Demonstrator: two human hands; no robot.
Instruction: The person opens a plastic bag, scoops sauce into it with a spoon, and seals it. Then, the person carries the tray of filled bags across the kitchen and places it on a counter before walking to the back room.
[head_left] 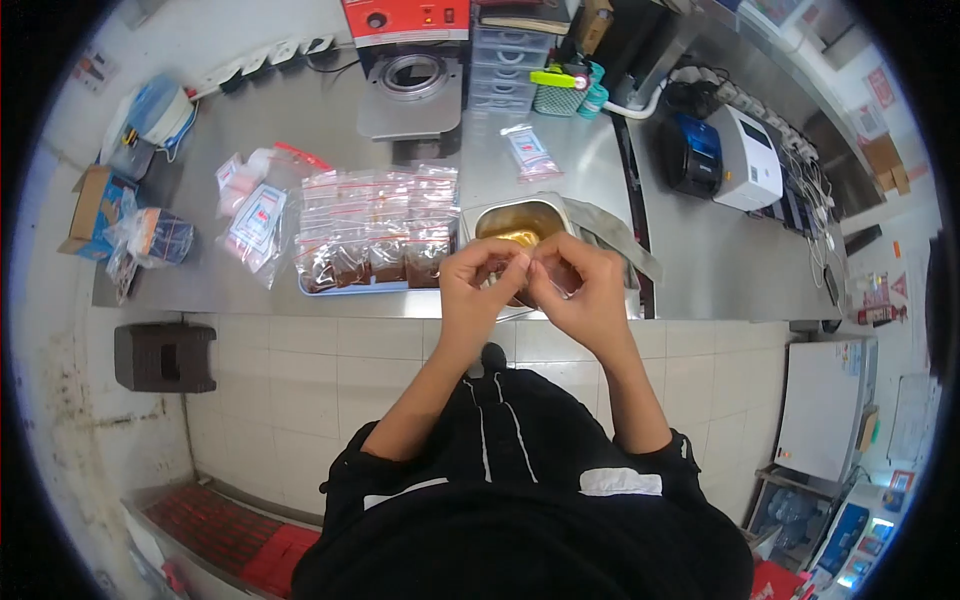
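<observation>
My left hand (472,290) and my right hand (590,298) meet fingertip to fingertip over the front of a metal pan (490,217). Both are closed in a pinch. Between them is a thin, clear piece of plastic that looks like a small bag, mostly hidden by my fingers. Amber-coloured contents (522,237) show inside the pan. To its left, a shallow light-blue tray (345,291) holds rows of clear zip bags (388,258) with red seal lines and dark brown contents.
Packs of bags (256,225) lie left of the tray, and another pack (530,152) lies behind the pan. A grey cloth (610,238) is right of the pan. A red-topped machine (408,70), drawers (512,68) and a white printer (745,155) stand farther back.
</observation>
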